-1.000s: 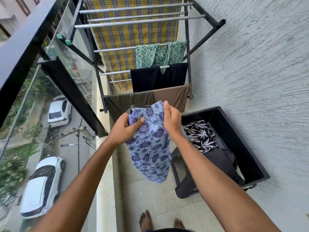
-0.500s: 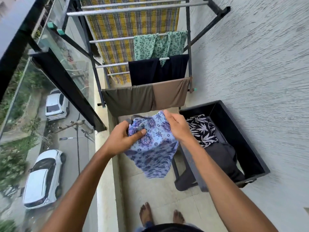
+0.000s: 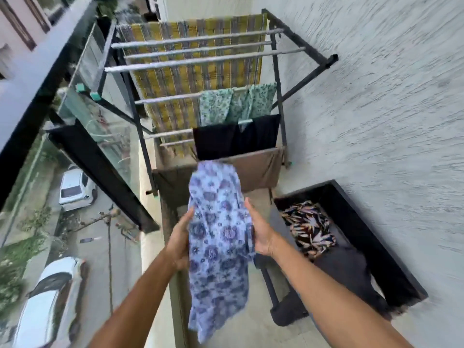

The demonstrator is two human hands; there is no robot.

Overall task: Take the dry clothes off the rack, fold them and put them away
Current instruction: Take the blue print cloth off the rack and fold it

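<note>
Grips clamped, left hand and right hand pinch opposite edges of the floral cloth, likely light and limp.

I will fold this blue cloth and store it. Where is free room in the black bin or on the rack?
Black bin: leaf-print garment and dark grey garment cover most of its floor; a strip along the wall looks free for the blue cloth. Rack: top three rails and left ends of lower rails are bare; its right side is crowded.
</note>
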